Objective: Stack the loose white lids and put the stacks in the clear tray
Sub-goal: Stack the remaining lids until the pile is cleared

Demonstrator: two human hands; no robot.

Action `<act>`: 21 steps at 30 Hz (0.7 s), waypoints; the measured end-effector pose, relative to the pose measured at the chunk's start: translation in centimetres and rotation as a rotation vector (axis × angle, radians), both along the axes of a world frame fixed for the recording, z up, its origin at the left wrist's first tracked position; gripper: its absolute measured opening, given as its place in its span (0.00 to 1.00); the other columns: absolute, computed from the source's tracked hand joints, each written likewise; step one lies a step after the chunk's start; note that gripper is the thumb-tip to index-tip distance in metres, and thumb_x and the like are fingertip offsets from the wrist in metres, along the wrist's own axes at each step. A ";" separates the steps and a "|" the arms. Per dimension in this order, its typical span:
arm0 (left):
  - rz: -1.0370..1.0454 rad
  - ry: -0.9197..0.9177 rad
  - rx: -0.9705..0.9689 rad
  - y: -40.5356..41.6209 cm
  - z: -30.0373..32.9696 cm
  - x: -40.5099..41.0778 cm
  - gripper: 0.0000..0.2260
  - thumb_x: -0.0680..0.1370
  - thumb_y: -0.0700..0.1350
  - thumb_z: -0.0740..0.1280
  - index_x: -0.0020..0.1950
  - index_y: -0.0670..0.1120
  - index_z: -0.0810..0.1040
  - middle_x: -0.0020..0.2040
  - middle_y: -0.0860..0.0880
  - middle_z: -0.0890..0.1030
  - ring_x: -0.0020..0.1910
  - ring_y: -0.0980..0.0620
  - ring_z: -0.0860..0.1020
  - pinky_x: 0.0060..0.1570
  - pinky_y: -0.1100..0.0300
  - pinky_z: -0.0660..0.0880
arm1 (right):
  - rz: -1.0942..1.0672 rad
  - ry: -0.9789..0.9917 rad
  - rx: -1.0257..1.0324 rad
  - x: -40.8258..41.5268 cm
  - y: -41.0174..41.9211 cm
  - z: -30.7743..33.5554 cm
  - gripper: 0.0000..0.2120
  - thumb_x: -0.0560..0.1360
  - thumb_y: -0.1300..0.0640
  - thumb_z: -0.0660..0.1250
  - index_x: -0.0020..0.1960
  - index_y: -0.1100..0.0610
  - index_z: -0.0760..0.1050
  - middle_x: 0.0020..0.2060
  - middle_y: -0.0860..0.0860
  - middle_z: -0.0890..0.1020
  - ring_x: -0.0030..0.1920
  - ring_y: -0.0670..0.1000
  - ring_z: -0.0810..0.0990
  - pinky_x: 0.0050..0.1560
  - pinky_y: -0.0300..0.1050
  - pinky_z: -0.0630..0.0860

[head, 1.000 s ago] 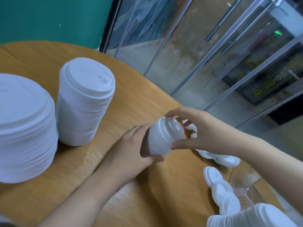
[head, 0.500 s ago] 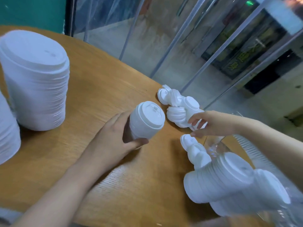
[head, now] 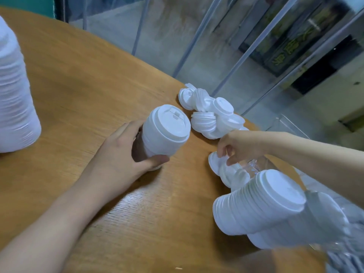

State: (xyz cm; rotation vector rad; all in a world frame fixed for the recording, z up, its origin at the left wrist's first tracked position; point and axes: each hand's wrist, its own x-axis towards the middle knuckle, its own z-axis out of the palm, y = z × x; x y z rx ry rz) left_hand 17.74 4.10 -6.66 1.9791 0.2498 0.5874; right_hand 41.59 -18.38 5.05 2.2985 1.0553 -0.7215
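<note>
My right hand [head: 239,147] has left the short stack [head: 164,131], now pinching loose lids [head: 226,170] at 4 o'clock. Left hand [head: 118,156] keeps gripping the stack. Next lid coming; tray [head: 291,127] at 3 o'clock.
</note>
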 end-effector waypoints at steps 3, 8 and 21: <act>-0.002 -0.020 0.002 0.0 0.0 0.2 0.32 0.65 0.62 0.78 0.67 0.63 0.73 0.56 0.70 0.75 0.56 0.71 0.73 0.52 0.78 0.66 | 0.045 -0.005 0.036 0.2 0.0 -0.4 0.06 0.75 0.55 0.76 0.50 0.52 0.81 0.43 0.44 0.80 0.44 0.48 0.78 0.45 0.39 0.74; 0.002 -0.023 0.000 -0.1 0.0 0.0 0.32 0.65 0.62 0.78 0.66 0.66 0.71 0.56 0.70 0.75 0.56 0.70 0.73 0.52 0.78 0.66 | 0.029 -0.053 0.170 -0.2 0.1 0.6 0.03 0.76 0.55 0.73 0.47 0.52 0.79 0.41 0.44 0.81 0.42 0.49 0.78 0.45 0.42 0.75; -0.007 -0.028 -0.006 -0.1 0.1 -0.3 0.32 0.65 0.62 0.77 0.67 0.68 0.70 0.57 0.72 0.74 0.58 0.71 0.72 0.52 0.78 0.65 | 0.007 -0.214 0.591 -0.9 2.5 2.6 0.07 0.76 0.53 0.73 0.52 0.48 0.76 0.43 0.37 0.80 0.45 0.45 0.79 0.49 0.51 0.80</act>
